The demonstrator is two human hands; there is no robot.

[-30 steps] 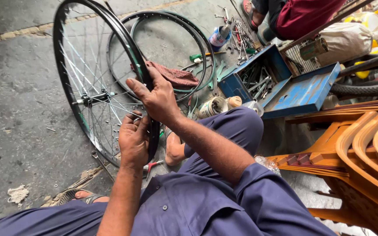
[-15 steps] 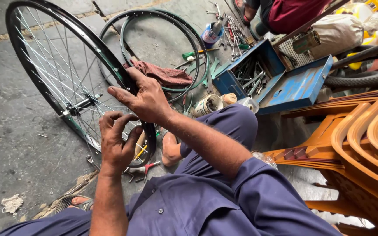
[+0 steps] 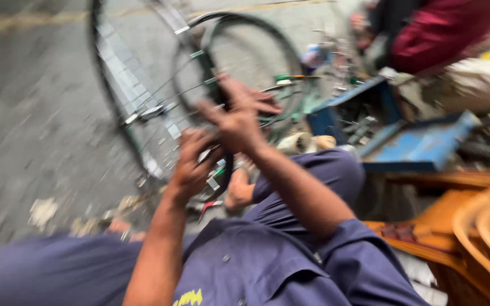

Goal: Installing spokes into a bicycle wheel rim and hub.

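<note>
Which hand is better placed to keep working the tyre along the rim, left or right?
Probably the right hand: it sits higher on the bicycle wheel, fingers spread over the tyre edge. The left hand grips lower, seemingly steadying the rim. Blur hides the exact finger contact.

A blue metal toolbox lies open on the concrete floor, beside stacked orange chairs.

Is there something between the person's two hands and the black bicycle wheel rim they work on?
Nothing visible. The left hand and right hand both rest directly on the black spoked bicycle wheel at its near edge, though motion blur hides the exact grip.
</note>
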